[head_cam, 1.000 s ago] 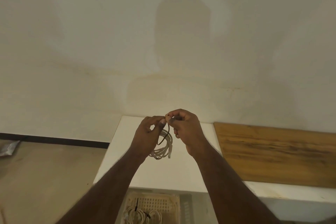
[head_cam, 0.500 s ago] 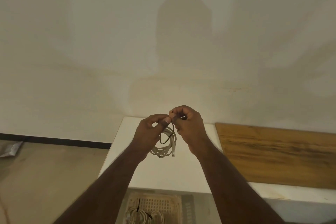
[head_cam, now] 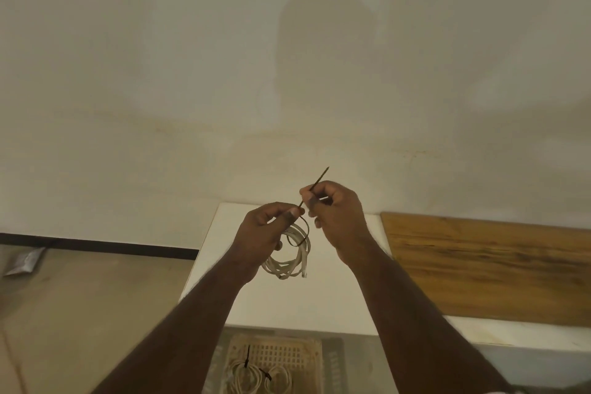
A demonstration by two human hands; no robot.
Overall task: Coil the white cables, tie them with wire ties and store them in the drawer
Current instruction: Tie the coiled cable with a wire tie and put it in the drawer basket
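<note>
At frame centre, the left hand (head_cam: 267, 227) pinches the coiled white cable (head_cam: 292, 254), which hangs below its grip; the right hand (head_cam: 335, 214) grips the black wire tie (head_cam: 315, 184), whose tail points up-right.

Showing two bare forearms, no sleeves reaching into view; wearing no watch, ring or glove on the left hand (head_cam: 267, 227); wearing none on the right hand (head_cam: 335, 217) either; showing short, unpainted nails on the fingers (head_cam: 291, 213).
</note>
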